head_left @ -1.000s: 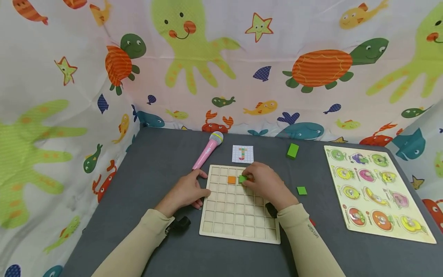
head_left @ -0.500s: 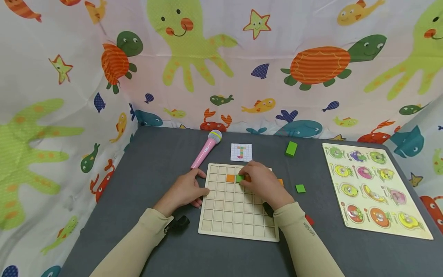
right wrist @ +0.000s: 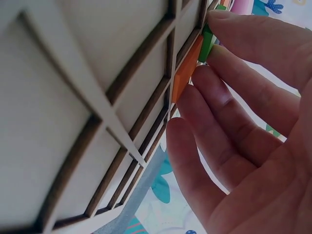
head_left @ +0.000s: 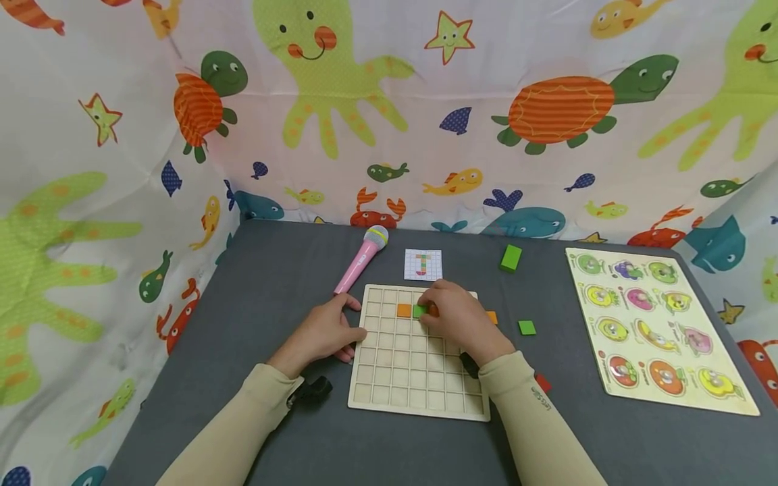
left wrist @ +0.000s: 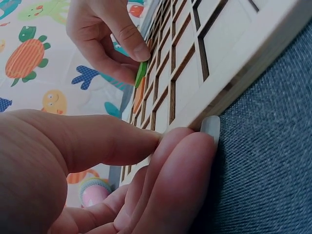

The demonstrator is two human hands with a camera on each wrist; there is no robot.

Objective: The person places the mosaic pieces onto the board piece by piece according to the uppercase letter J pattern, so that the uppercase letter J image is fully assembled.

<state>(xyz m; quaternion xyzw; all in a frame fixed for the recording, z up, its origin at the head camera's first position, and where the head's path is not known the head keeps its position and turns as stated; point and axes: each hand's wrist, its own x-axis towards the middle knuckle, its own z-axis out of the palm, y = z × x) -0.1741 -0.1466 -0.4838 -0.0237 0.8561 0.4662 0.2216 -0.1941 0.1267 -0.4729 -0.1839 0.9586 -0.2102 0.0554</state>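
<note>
A square wooden grid board (head_left: 401, 385) lies on the dark table. My left hand (head_left: 319, 335) holds its left edge, thumb on top; in the left wrist view the thumb (left wrist: 112, 141) and fingertips meet at the rim. Over the upper rows, my right hand (head_left: 458, 320) pinches a green square tile (head_left: 419, 311) between thumb and finger. That tile (left wrist: 141, 73) is tilted in the left wrist view. Just left of it an orange tile (head_left: 404, 310) sits in a cell. In the right wrist view another orange tile (right wrist: 187, 68) lies beside the fingers.
Behind the board are a card with a J pattern (head_left: 423, 264) and a pink toy microphone (head_left: 361, 260). To the right lie a green block (head_left: 510, 258), a green tile (head_left: 527, 327), an orange piece (head_left: 491, 317), a red piece (head_left: 542, 383) and a fruit puzzle board (head_left: 662, 331).
My right hand has shifted slightly left with the green tile, closer to the orange tile in its cell. The left hand keeps its hold on the board. The head view has tilted slightly.
</note>
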